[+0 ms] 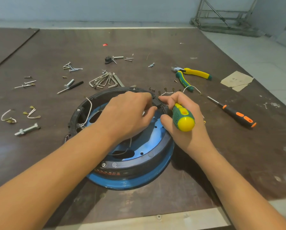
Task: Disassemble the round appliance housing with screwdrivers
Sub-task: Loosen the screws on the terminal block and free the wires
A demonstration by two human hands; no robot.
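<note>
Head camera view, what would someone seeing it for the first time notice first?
Probably the round blue and black appliance housing at the centre of the dark brown worktable, with both bare hands on its far rim. The right hand grips a green and yellow stubby screwdriver, while the left hand steadies a small black part. Behind lie scattered silver screws and, far right, green and yellow pliers.

Right hand (pixel 183 120) grips green-yellow screwdriver (pixel 182 117) at round housing (pixel 139 166) rim; left hand (pixel 127 112) pinches black part (pixel 157 102).
</note>
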